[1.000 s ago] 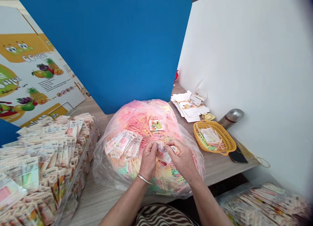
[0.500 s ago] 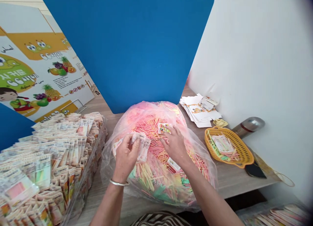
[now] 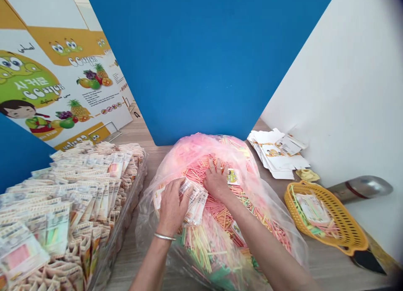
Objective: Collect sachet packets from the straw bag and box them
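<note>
A large clear plastic bag (image 3: 151, 211) lies open on the table, full of thin pink, yellow and green sticks (image 3: 195, 173). Over its left side, my left hand (image 3: 173, 205) is closed on several small printed packets (image 3: 197, 203), thumb on top. My right hand (image 3: 217, 182) rests on the pink sticks with its fingers spread, and I see nothing held in it. Just right of those fingers lies a small packet with a cartoon face (image 3: 232, 176). Another packet (image 3: 237, 231) is partly hidden beside my right forearm.
At left stands a clear tray (image 3: 126, 224) packed with filled packets (image 3: 94, 194). A printed carton (image 3: 63, 81) and a blue panel (image 3: 204, 64) rise behind. On the right are flattened white boxes (image 3: 277, 154), a yellow basket (image 3: 343, 217) holding packets and sticks, and a metal flask (image 3: 362, 188).
My right hand has left the cartoon packet and moved left onto the pink sticks, fingers spreading. My left hand stays on its packets, lower over the bag. The camera view has shifted.
</note>
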A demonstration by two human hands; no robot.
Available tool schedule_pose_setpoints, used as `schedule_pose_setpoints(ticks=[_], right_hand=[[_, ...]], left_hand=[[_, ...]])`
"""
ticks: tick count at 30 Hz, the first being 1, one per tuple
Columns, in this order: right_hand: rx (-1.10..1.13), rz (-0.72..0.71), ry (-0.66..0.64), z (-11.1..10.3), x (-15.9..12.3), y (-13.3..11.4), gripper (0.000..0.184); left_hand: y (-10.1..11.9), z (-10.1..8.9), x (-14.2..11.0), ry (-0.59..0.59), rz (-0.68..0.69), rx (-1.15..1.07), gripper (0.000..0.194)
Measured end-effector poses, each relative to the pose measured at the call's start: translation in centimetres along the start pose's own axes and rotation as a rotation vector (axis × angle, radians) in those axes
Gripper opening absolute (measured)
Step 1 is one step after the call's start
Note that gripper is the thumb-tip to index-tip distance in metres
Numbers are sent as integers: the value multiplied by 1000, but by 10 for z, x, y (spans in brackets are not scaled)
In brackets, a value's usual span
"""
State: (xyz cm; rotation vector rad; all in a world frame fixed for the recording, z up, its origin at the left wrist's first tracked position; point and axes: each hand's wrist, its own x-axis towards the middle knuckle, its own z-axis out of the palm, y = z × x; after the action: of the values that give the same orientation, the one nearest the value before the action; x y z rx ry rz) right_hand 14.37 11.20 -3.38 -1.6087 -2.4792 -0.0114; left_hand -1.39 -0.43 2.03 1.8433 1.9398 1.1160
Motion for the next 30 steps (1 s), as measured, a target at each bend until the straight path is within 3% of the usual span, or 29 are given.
schedule_pose_setpoints(ticks=[5, 11, 15, 18, 21, 24, 27, 30], right_hand=[[-22, -29, 32, 1, -3, -4, 37], [33, -1, 37, -9, -6, -5, 36], [200, 93, 118, -34, -5, 1, 30], [501, 109, 164, -64, -18, 7, 26], [888, 28, 66, -91, -49, 15, 29], [1129, -40, -19, -105, -87, 19, 31], [1350, 2, -95, -106, -117, 21, 27], [1638, 134, -176, -96, -134, 22, 21]], left_hand=[[3, -6, 2, -32, -14, 65, 41], [7, -15, 1, 50, 0, 68, 38], [18, -21, -5, 200, 43, -10, 33], [39, -22, -10, 280, 54, -177, 28], [68, -10, -15, 171, -91, -488, 29], [93, 15, -18, 7, -301, -865, 36], [109, 44, -22, -192, -444, -1164, 37], [116, 62, -29, -341, -517, -1280, 38]])
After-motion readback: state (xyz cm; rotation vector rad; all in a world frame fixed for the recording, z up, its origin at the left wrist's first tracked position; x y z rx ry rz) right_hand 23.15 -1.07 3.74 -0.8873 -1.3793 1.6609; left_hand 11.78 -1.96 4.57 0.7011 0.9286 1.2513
